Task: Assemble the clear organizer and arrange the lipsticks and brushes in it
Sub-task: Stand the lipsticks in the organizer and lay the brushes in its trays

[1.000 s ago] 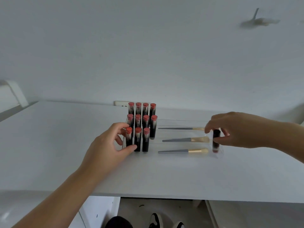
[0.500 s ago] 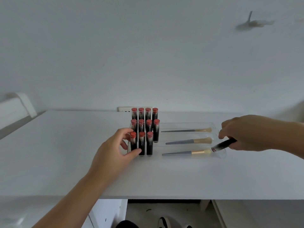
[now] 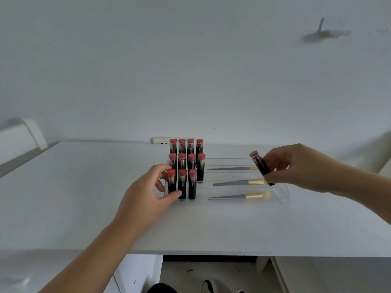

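Observation:
A clear stepped organizer (image 3: 282, 194) sits on the white table (image 3: 84, 187). Its left part holds several upright lipsticks (image 3: 186, 163) with red caps in three rows. Three brushes (image 3: 239, 196) with grey handles lie across its right part, one per step. My left hand (image 3: 148, 193) grips the organizer's front left corner, thumb against the front lipsticks. My right hand (image 3: 300, 168) holds one more lipstick (image 3: 261, 166), tilted with its red cap up and to the left, above the right ends of the brushes.
A white wall socket (image 3: 160, 140) shows behind the back row of lipsticks. A white chair back (image 3: 21, 134) stands at the table's left end. Feet in shoes (image 3: 209, 286) show on the floor below the table's near edge.
My right hand has lifted the lipstick from the organizer's right end and turned it cap-up, moving it up and left. My left hand stays on the organizer's corner.

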`<action>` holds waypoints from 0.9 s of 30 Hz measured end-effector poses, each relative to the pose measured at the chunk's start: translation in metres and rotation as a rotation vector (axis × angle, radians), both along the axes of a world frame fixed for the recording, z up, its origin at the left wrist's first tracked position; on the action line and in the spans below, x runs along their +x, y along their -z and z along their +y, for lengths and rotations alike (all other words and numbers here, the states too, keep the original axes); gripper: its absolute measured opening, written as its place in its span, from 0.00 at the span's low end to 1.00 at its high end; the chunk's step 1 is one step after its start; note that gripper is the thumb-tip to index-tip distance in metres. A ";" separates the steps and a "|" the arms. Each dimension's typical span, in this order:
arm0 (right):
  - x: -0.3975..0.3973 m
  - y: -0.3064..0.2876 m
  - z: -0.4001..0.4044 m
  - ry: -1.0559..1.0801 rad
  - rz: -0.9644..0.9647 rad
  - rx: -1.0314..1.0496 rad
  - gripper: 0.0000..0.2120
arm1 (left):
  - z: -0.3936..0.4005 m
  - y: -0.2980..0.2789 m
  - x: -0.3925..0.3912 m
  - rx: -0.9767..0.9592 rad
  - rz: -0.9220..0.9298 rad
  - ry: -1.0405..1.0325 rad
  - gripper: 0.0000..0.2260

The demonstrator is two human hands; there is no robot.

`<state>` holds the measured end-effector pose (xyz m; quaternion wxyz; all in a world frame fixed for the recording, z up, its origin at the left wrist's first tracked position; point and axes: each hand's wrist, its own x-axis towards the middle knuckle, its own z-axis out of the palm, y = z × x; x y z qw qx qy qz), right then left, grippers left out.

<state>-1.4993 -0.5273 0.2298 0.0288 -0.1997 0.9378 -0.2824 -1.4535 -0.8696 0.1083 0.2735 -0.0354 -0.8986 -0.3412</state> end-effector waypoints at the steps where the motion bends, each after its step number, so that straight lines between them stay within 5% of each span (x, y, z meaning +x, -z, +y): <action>1: 0.002 0.004 -0.007 0.000 -0.047 -0.081 0.09 | 0.000 0.000 0.000 -0.001 -0.002 -0.004 0.26; 8: 0.003 0.031 -0.056 -0.017 -0.212 -0.356 0.07 | -0.001 0.000 0.000 -0.034 0.005 -0.006 0.26; 17: 0.005 0.058 -0.092 0.073 0.077 -0.354 0.08 | -0.001 0.000 -0.001 -0.041 0.005 0.001 0.26; 27: 0.002 0.075 -0.114 0.048 0.116 -0.280 0.10 | 0.000 0.000 0.000 -0.049 0.017 0.004 0.25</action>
